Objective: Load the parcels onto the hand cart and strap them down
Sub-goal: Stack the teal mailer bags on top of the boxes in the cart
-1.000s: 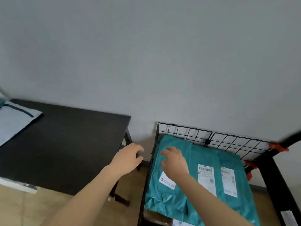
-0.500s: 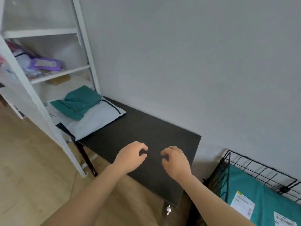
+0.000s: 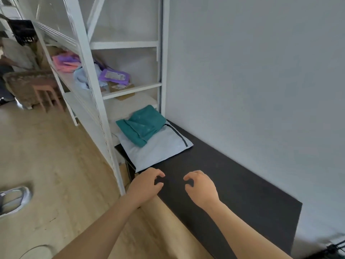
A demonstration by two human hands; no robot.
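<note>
A teal parcel [image 3: 142,124] lies on top of a pale grey mailer parcel [image 3: 158,149] at the far left end of a black table [image 3: 233,186]. My left hand [image 3: 145,186] hovers just short of the grey mailer's near edge, fingers loosely curled, holding nothing. My right hand [image 3: 200,186] hangs over the table beside it, fingers also loosely curled and empty. Of the hand cart, only a black wire corner [image 3: 334,248] shows at the bottom right.
A white metal shelf rack [image 3: 87,58] stands left of the table, with purple and pink packets [image 3: 113,76] on its shelves. A grey wall runs behind the table. Wooden floor spreads to the left, where a pink stool [image 3: 46,94] stands.
My view has swung left from the cart with teal parcels to the table and shelf rack. Both hands moved along the table toward the stacked parcels, staying empty.
</note>
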